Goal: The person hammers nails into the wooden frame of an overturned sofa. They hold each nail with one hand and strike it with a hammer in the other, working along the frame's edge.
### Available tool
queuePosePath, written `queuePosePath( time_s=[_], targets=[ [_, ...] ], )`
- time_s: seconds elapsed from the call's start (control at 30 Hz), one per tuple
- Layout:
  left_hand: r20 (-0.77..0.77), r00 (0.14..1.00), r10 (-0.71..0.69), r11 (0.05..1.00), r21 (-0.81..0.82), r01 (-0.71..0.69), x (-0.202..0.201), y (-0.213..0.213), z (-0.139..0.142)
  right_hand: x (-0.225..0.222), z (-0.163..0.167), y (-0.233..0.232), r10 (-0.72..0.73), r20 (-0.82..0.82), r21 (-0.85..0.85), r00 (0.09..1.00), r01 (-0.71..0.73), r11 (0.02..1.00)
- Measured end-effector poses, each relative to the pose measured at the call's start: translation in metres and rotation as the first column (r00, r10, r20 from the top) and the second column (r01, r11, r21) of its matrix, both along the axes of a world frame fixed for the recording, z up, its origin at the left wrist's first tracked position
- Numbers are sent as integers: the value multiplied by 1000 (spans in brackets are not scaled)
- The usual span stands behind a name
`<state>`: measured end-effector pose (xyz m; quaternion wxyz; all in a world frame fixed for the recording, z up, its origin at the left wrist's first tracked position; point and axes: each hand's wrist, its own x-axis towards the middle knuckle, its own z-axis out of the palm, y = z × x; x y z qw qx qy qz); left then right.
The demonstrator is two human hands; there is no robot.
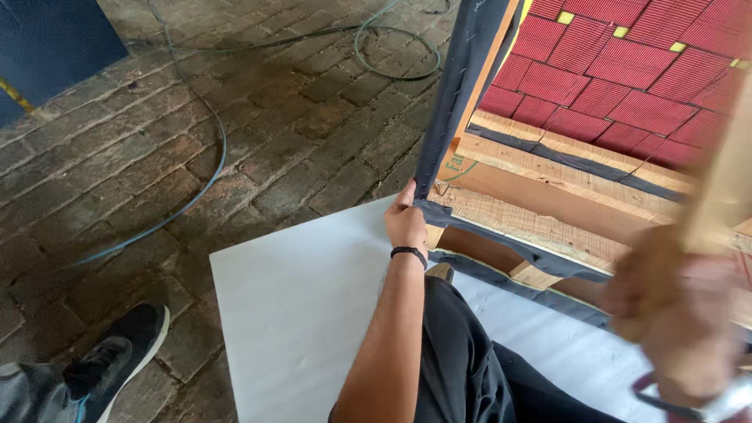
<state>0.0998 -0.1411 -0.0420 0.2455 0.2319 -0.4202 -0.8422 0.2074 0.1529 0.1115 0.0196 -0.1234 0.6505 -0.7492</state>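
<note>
Left hand (405, 223) pinches dark cloth (462, 86) against the rough wooden frame (540, 200); blurred right hand (681, 321) grip clasps a pale wooden handle (724, 188).

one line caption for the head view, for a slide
Left hand pinches dark fabric at a wooden frame corner; blurred right hand grips a wooden piece.

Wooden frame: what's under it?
A white sheet lies on the brick floor under the wooden frame. Dark fabric wraps the frame's edge, pinched in the left hand. How far the sheet reaches beneath is hidden.
</note>
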Motion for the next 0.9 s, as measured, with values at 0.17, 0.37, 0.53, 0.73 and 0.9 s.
queuePosePath(
  time_s=[0.17, 0.37, 0.53, 0.73, 0.9],
  targets=[
    [50, 996, -71, 992, 107, 66, 5, -1, 6, 4, -39, -47, -33, -325, 142, 945, 83, 986],
    [54, 992, -110, 982, 157, 100, 10, -6, 14, -10, -74, -10, -110, 513, 356, 851, -94, 930],
    [68, 994, -87, 981, 177, 74, 5, -2, 6, 0, 15, 14, 36, -90, -26, 995, -39, 999],
    [52, 997, -62, 992, 114, 55, 6, 0, 11, -3, -69, -51, -51, 214, 383, 975, -36, 923],
    [43, 993, -112, 990, 88, 107, 12, 1, 18, 2, -64, -39, -42, 503, 207, 863, -73, 976]
  ],
)
